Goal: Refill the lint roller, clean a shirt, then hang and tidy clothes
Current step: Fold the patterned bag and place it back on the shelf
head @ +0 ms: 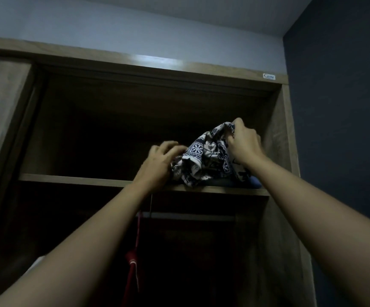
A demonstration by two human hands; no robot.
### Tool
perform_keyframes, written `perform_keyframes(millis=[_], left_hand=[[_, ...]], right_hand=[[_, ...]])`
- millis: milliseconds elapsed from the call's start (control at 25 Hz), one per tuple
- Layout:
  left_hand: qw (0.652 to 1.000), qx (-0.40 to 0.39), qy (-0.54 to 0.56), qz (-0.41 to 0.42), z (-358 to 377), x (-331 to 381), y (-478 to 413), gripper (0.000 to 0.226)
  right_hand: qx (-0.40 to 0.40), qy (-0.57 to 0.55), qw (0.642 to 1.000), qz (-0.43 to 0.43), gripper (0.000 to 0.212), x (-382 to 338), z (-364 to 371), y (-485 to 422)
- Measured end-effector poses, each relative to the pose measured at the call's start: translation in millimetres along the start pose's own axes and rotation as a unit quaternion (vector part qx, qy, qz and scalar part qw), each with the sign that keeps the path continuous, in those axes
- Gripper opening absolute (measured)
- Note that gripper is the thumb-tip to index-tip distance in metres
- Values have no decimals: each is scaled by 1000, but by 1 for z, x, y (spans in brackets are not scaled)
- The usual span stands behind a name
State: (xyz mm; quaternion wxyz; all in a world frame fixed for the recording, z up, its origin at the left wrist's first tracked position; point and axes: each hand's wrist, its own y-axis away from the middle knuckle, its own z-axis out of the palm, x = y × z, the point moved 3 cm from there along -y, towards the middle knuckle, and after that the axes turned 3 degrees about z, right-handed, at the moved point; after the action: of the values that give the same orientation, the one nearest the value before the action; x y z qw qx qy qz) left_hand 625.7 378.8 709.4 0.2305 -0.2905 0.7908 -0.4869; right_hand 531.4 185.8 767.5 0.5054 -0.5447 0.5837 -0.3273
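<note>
Patterned cloth (pixel 206 158) on shelf (pixel 73 178): soft, floppy. Right hand (pixel 243 145) fingers pinching top edge, left hand (pixel 159 162) fingers spread on bunch; grab thick folds.

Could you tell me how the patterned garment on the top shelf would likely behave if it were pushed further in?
The patterned garment is crumpled into soft folds, so it would probably bunch rather than slide whole. It looks light and floppy, sagging between the left hand and right hand.
</note>
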Motion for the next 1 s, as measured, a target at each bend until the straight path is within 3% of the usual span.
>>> perform_keyframes(millis=[120,240,320,400,480,560,640,840,1000], left_hand=[[997,-18,68,23,9,8,11,62],[994,-74,-52,63,21,10,14,79],[990,-87,-81,69,26,6,12,72],[992,-80,-53,81,27,3,8,60],[995,-62,5,83,28,-1,4,50],[993,-29,90,72,24,-3,1,38],[985,27,163,54,13,-5,0,28],[960,153,233,34,-34,11,-2,19],[950,206,231,33,-73,31,-9,22]], right_hand=[[2,-4,1000,23,31,6,6,1],[-35,45,998,-33,41,15,12,1],[-87,70,987,-114,39,21,24,3],[-141,15,983,-117,38,28,33,8],[-193,-32,976,-96,62,29,38,15],[-219,13,967,-129,90,25,38,23],[-184,27,968,-167,98,20,32,25],[-91,56,977,-185,66,-3,3,22],[-7,16,976,-218,59,-23,-23,23]])
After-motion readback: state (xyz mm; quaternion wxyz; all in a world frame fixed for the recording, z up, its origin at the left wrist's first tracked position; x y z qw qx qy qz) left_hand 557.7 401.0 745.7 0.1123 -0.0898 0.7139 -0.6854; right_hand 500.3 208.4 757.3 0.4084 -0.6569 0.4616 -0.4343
